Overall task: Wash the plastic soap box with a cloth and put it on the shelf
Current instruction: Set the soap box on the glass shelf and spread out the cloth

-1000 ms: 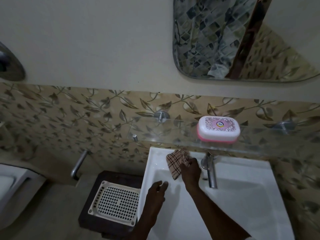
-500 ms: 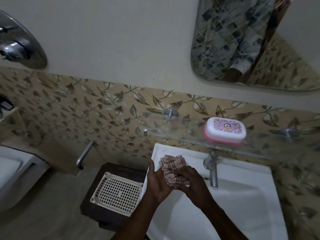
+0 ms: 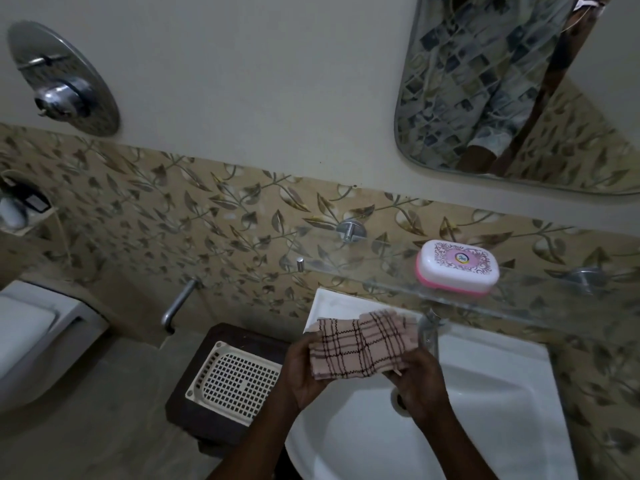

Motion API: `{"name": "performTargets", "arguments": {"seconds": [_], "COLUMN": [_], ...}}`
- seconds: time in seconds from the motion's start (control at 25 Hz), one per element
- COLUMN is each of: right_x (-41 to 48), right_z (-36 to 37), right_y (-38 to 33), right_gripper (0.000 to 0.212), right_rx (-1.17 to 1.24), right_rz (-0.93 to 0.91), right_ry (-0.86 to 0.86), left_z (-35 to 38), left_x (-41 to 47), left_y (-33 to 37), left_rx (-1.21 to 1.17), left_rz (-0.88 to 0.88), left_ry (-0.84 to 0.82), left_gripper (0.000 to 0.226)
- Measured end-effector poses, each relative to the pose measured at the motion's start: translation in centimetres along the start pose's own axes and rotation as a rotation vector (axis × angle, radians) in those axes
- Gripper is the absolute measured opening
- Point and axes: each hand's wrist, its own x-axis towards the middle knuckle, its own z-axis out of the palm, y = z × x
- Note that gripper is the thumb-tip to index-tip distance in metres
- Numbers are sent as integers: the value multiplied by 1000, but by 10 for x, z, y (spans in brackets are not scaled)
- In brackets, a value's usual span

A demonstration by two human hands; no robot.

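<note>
A white and pink plastic soap box [image 3: 458,266] with a patterned lid stands closed on the glass shelf [image 3: 540,306] above the sink. Over the white sink [image 3: 485,403], both hands hold a pink checked cloth [image 3: 360,344] spread out between them. My left hand [image 3: 304,372] grips the cloth's left end from below. My right hand [image 3: 417,379] pinches its right end. Neither hand touches the soap box, which sits up and to the right of them.
A chrome tap [image 3: 429,332] rises behind the cloth. A dark stool [image 3: 194,410] carrying a white perforated tray [image 3: 233,381] stands left of the sink. A toilet [image 3: 38,337] is at far left, a mirror [image 3: 512,91] on the wall above the shelf.
The right hand lifted the cloth off the sink's corner, the left hand joined it, and the bunched cloth is now stretched flat between both hands.
</note>
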Motion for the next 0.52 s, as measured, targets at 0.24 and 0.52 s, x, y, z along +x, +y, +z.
{"name": "performTargets", "arguments": {"seconds": [0.24,0.52], "right_x": [-9,-23], "right_z": [-1,12], "right_y": [-9,-27], "right_gripper": [31,19], "right_rx": [-163,-346], "right_rz": [249,162], "right_ry": [57,221], "left_z": [-7,1], "left_x": [-13,-16], "left_y": [15,15], "left_rx": [345,603], "left_rz": [-23,129], "left_ry": [75,401], "left_gripper": [40,29]}}
